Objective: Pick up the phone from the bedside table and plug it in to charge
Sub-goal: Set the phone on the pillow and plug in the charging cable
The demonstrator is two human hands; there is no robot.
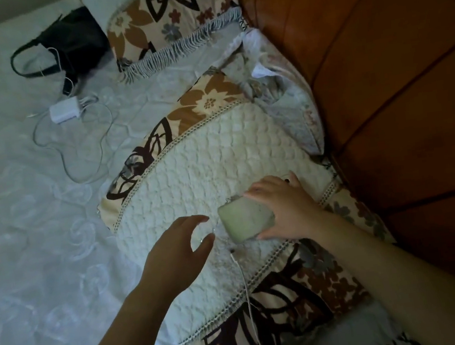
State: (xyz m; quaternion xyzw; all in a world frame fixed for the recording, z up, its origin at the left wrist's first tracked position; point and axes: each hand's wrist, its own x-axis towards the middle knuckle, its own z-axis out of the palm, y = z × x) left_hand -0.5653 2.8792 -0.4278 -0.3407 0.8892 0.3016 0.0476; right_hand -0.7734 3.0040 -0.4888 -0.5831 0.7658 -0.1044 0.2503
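Figure: the white charging cable (246, 288) runs up across the quilted pillow (192, 177), thin and limp, its plug end (232, 251) best pinched at the stiff connector; whether it already meets the phone cannot be told. The left hand (173, 252) hovers spread, holding nothing, just beside the plug. The right hand (286, 208) grips the phone (245, 217) across its long edges over the pillow; the phone is judged rigid, light, smooth-cased and breakable if dropped.

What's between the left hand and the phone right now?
Head view: only a short stretch of white quilted pillow separates the left hand from the phone, with the white charging cable's plug end just below it.
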